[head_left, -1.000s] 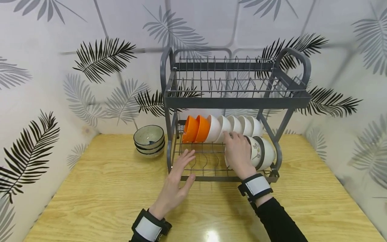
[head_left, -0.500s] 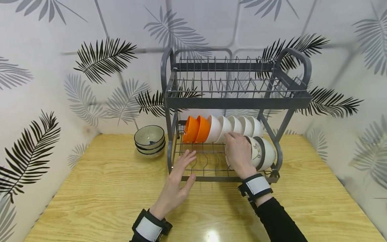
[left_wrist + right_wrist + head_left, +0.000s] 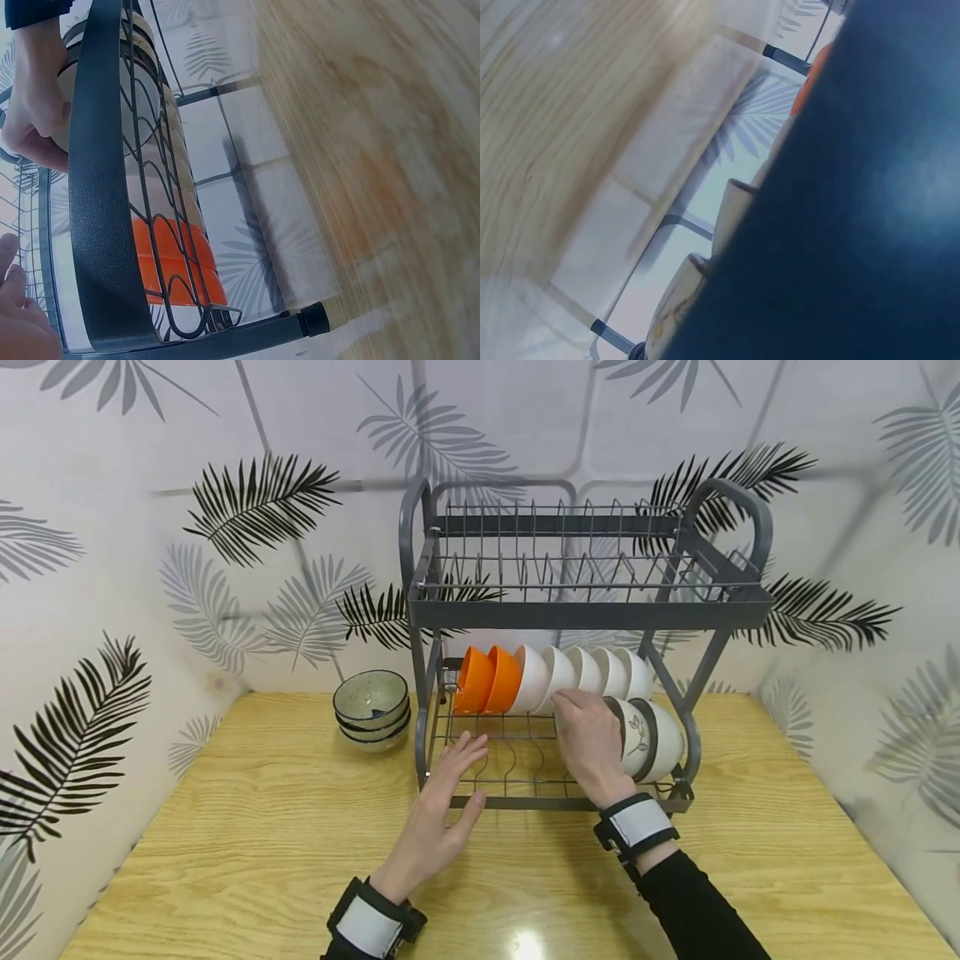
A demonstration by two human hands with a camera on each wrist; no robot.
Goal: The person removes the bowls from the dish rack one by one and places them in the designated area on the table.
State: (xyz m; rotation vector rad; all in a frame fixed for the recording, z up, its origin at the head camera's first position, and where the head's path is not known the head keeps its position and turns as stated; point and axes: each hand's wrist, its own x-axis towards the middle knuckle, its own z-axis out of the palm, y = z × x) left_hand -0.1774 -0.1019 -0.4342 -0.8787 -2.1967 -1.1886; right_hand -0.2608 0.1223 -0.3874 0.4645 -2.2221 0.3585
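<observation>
My right hand [image 3: 591, 739], fingers curled, grips a pale bowl in the rack's lower tier, at the left end of the larger bowls; the hand hides most of that bowl in the head view. Beside it stand a white bowl with a leaf pattern [image 3: 636, 739] and a dark-rimmed bowl [image 3: 666, 742], both on edge. The left wrist view also shows the right hand [image 3: 37, 105], fingers bent at the bowl. My left hand [image 3: 435, 827] hovers before the rack's front left with spread fingers, holding nothing.
The grey two-tier dish rack [image 3: 585, 614] stands on a wooden table [image 3: 262, 843] against a leaf-patterned wall. Behind the larger bowls is a row of orange bowls [image 3: 501, 681] and several white bowls [image 3: 557, 677]. Stacked bowls [image 3: 371, 702] stand left of the rack.
My right hand has shifted slightly left, and the sliver of pale bowl seen at its left side is no longer visible. My left hand keeps its place.
</observation>
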